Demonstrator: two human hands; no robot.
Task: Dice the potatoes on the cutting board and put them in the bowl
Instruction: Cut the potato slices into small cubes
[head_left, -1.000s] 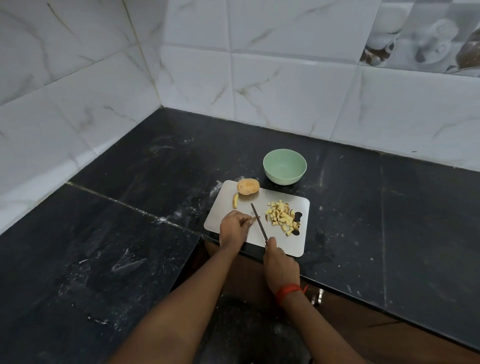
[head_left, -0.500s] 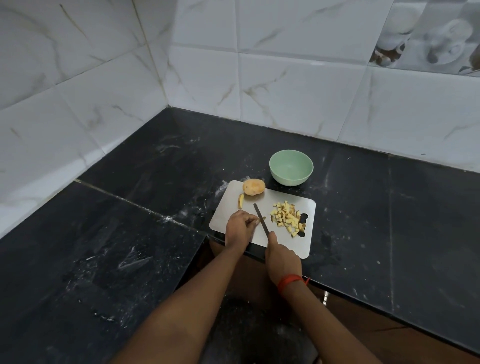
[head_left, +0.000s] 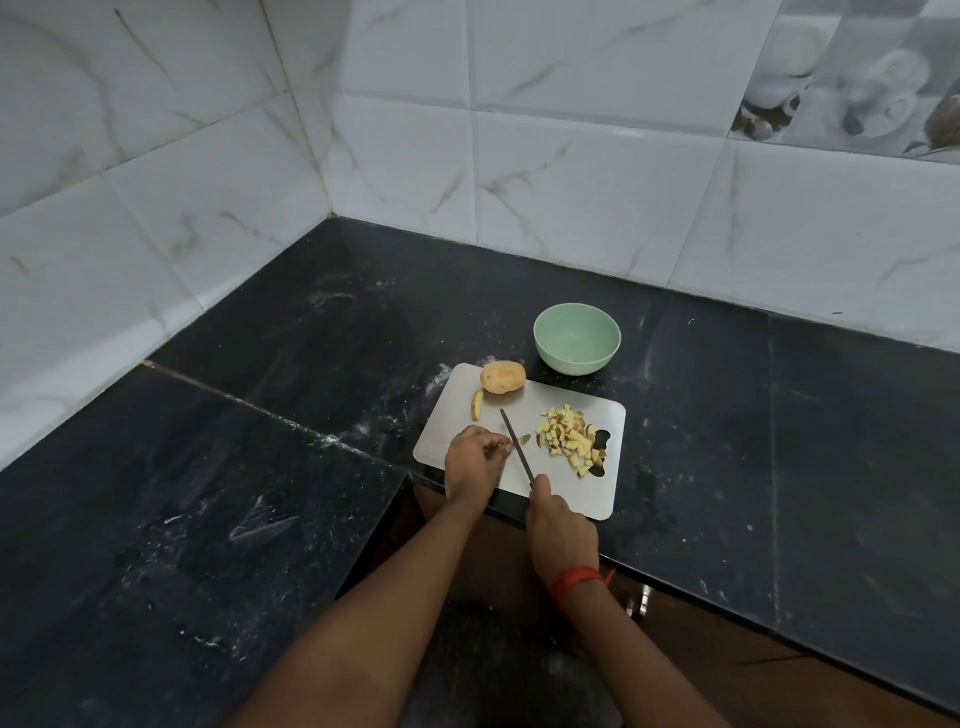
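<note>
A steel cutting board (head_left: 566, 480) lies at the counter's front edge. On its far left corner sits a whole potato (head_left: 502, 376), with a potato slice (head_left: 476, 405) just in front of it. A pile of diced potato (head_left: 569, 439) covers the board's right side. My left hand (head_left: 474, 465) pinches a small potato piece against the board, mostly hidden under the fingers. My right hand (head_left: 558, 525) grips the handle of a knife (head_left: 516, 445), whose blade lies right beside the left fingertips. A cut bit (head_left: 525, 439) lies just right of the blade. The green bowl (head_left: 576, 339) stands beyond the board.
The black stone counter (head_left: 291, 405) runs into a corner of white marble wall tiles (head_left: 415, 156). A seam crosses the counter on the left. The counter's front edge runs under the board, with brown cabinet fronts below it on the right.
The camera has drifted, so everything sits slightly further right in view. The knife blade stays by my left fingertips, and a small cut bit now lies right of the blade.
</note>
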